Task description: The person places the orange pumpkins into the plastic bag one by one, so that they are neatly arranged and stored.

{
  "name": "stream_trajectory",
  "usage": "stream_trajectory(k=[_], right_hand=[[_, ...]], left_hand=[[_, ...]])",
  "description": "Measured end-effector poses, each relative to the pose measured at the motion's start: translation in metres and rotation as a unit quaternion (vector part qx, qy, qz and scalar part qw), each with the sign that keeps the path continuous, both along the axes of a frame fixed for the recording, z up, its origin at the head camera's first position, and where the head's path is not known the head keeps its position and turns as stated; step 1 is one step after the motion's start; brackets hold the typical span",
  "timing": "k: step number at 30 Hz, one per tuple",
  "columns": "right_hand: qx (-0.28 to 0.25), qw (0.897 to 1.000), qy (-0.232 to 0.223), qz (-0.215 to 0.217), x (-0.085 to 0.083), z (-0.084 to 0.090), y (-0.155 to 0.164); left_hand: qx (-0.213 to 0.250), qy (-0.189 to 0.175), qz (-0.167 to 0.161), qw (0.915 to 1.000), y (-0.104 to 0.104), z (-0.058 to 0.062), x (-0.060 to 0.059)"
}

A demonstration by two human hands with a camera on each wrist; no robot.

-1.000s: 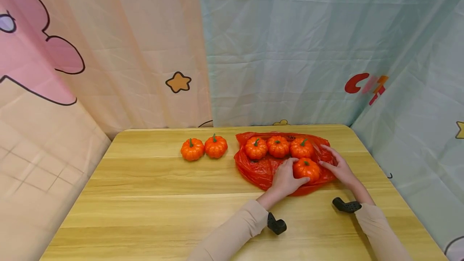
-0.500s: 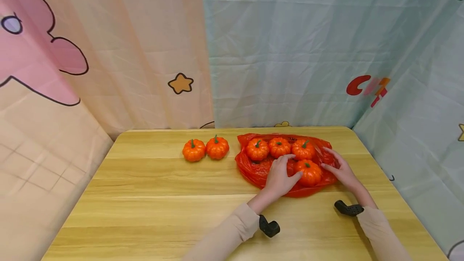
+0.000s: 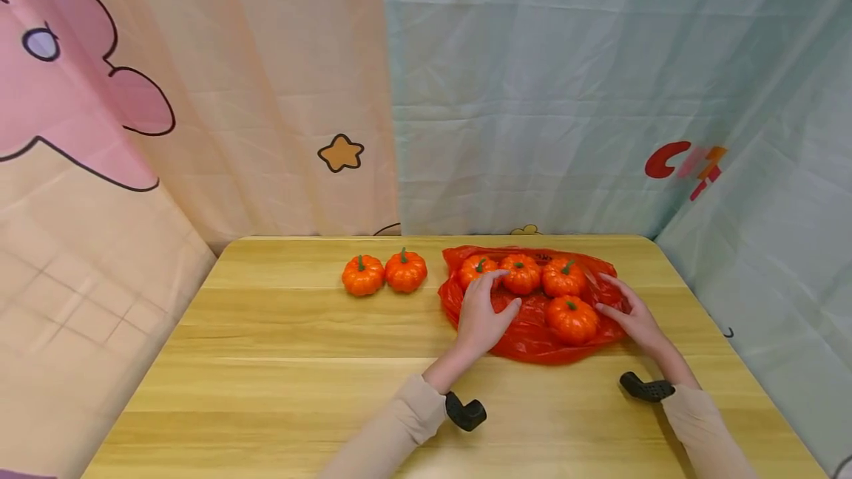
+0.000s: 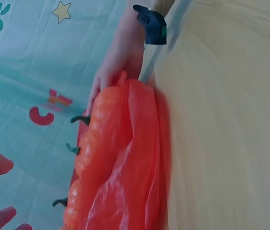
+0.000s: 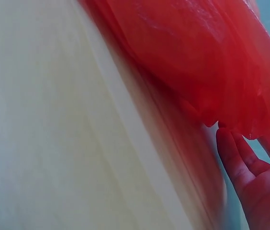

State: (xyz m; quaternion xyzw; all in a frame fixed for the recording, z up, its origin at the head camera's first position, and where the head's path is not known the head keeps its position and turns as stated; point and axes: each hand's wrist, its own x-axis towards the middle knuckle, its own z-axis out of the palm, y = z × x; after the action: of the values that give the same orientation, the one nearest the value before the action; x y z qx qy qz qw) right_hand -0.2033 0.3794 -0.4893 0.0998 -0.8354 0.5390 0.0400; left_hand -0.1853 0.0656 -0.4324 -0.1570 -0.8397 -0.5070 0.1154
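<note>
A red plastic bag (image 3: 519, 335) lies spread on the table with several small orange pumpkins on it. Three pumpkins form a back row, and a front pumpkin (image 3: 572, 321) sits nearer the right side. My left hand (image 3: 481, 320) hovers over the bag's left part, thumb and fingers apart, holding nothing and partly covering the back-left pumpkin (image 3: 476, 267). At the bag's right edge, my right hand (image 3: 635, 320) touches the plastic with spread, fairly straight fingers. The right wrist view shows the fingers (image 5: 235, 155) against the bag's hanging edge, partly hidden by it.
Left of the bag, two more orange pumpkins stand side by side, a left one (image 3: 362, 275) and a right one (image 3: 406, 270). They rest on the wooden table (image 3: 286, 375). Printed curtains (image 3: 519, 94) hang behind and beside the table.
My left hand has left the front pumpkin and moved left across the bag. That pumpkin stays on the bag. My right hand keeps its place at the right edge.
</note>
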Motion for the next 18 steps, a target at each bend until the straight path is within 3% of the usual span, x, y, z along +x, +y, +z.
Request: stream_trajectory(k=[7,11,18], right_hand=[[0.0,1.0,0.003,-0.007,-0.001,-0.002,0.001],[0.008,1.0,-0.002,-0.011,0.0,0.0,0.0],[0.011,1.0,0.002,-0.01,0.0,-0.001,-0.001]], left_hand=[[0.023,0.03,0.041,0.9985,-0.03,-0.004,-0.007],[0.036,0.028,0.064,0.997,-0.05,-0.007,-0.009],[0.054,0.029,0.111,0.9919,-0.083,-0.023,-0.011]])
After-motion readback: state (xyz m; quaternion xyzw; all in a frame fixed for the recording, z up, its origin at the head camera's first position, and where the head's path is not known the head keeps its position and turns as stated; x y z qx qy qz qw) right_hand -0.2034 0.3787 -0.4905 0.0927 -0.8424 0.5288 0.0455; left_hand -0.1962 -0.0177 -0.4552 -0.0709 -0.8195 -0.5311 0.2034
